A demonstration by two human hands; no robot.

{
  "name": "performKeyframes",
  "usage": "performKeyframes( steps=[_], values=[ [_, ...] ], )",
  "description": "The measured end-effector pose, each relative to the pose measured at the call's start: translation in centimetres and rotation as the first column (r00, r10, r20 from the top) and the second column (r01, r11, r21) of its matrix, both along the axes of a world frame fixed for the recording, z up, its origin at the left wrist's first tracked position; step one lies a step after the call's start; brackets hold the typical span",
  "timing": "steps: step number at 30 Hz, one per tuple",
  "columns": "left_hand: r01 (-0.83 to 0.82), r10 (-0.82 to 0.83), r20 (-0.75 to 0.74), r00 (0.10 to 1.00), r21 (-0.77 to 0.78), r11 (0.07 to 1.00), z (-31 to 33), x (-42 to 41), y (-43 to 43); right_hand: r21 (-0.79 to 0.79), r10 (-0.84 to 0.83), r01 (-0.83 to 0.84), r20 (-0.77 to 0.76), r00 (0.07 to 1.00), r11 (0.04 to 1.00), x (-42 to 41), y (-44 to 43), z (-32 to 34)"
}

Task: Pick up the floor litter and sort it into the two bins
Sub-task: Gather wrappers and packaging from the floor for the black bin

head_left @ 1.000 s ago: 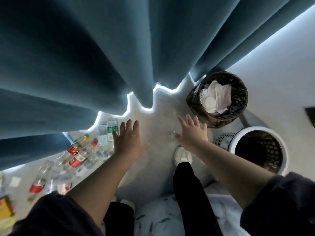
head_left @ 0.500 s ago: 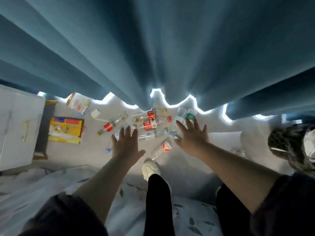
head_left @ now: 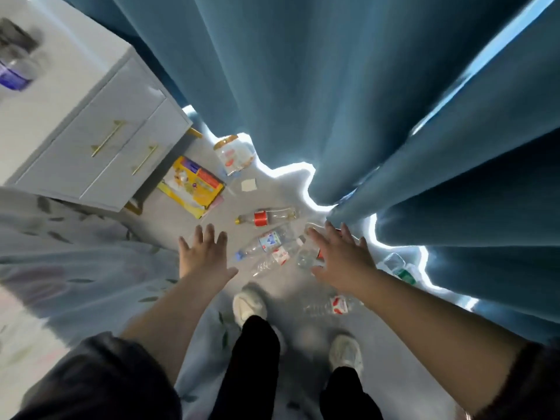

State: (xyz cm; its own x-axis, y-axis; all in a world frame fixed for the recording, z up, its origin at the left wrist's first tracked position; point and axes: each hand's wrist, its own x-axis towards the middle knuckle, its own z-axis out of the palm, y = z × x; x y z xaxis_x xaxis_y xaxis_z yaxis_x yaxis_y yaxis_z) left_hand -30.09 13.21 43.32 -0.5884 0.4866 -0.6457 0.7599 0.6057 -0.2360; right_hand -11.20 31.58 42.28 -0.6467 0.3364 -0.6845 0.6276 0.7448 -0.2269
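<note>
Both arms outstretched, left hand [head_left: 204, 257] and right hand [head_left: 341, 257] spread, each grip empty.

No lettering is legible: the labels on the red-banded bottle [head_left: 263, 218] and the blue-and-white bottle [head_left: 268, 240], and the print on the yellow package [head_left: 191, 186] on the floor [head_left: 281, 194], are blurred.

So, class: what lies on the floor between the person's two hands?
Head view: clear plastic bottles lie between the left hand and right hand.
</note>
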Motion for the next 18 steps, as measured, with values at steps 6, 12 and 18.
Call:
performKeyframes(
  steps=[6, 12, 18],
  values=[
    [-0.013, 0.016, 0.047, 0.999, -0.073, 0.997, -6.1, -7.0, -2.3, 0.052, 0.066, -0.071, 0.095, 0.993, 0.996, -8.0, -0.6, -5.4],
    [-0.072, 0.071, 0.085, 0.994, 0.006, 0.997, -18.6, -17.3, -2.0, -0.007, -0.022, 0.023, 0.137, 0.990, 1.000, -20.1, -1.0, -17.7],
    [-0.017, 0.007, 0.174, 0.985, 0.051, 0.999, -32.6, -21.8, -1.3, 0.017, -0.042, 0.040, 0.085, 0.995, 0.999, -28.6, -1.0, -31.2]
  ],
)
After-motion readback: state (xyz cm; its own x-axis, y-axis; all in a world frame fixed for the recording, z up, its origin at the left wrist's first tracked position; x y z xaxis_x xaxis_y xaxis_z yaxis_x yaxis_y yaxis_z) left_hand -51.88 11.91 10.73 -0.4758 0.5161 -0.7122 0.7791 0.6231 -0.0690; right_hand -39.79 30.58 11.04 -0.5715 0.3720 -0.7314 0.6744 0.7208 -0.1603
